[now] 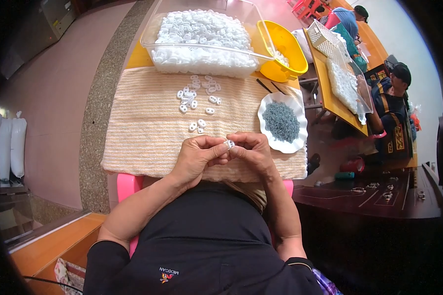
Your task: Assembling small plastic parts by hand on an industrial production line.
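Observation:
Near the front edge of the cloth, my left hand [200,155] and my right hand [253,152] meet, thumbs and fingertips closed together on one small white plastic piece [230,144]. Fingers cover most of it. Just beyond my left hand lie a few loose white oval pieces [192,126], each with two dark holes. A scattered group of the same two-hole pieces [187,96] is farther up the cloth. To the right of my right hand is a white scalloped dish [300,129] heaped with tiny grey-blue parts [280,121], too small to make out singly.
A striped beige cloth [142,118] covers the table. At its far side stand a clear bin [202,45] full of white pieces and a yellow basin [280,73]. Two dark sticks [264,86] lie near the dish. People sit at another table [325,93] to the right.

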Available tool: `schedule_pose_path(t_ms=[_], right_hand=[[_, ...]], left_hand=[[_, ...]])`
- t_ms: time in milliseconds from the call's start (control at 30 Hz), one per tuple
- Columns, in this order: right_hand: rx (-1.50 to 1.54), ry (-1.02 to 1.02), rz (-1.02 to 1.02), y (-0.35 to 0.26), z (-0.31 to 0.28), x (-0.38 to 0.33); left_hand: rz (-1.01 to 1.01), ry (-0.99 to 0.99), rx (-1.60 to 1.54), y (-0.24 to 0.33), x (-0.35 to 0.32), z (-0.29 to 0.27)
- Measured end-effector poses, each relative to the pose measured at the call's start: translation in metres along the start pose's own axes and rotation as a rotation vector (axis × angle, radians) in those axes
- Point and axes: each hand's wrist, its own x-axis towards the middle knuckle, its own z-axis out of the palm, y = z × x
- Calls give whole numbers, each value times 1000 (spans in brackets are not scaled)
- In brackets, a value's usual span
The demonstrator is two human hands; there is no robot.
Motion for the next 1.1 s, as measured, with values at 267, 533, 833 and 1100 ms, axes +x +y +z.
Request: schedule_pose_path(t_ms=[267, 533, 833, 1100], right_hand=[[47, -34, -6, -3, 5, -1], [45, -47, -56, 3, 2, -2], [95, -84, -35, -3, 4, -3], [62, -127, -49, -2, 4, -5]], left_hand=[[1, -26, 18, 0, 0, -2], [-68, -87, 9, 4, 0, 0], [-48, -125, 0, 1, 3, -2], [-87, -133, 46, 3, 2, -2]])
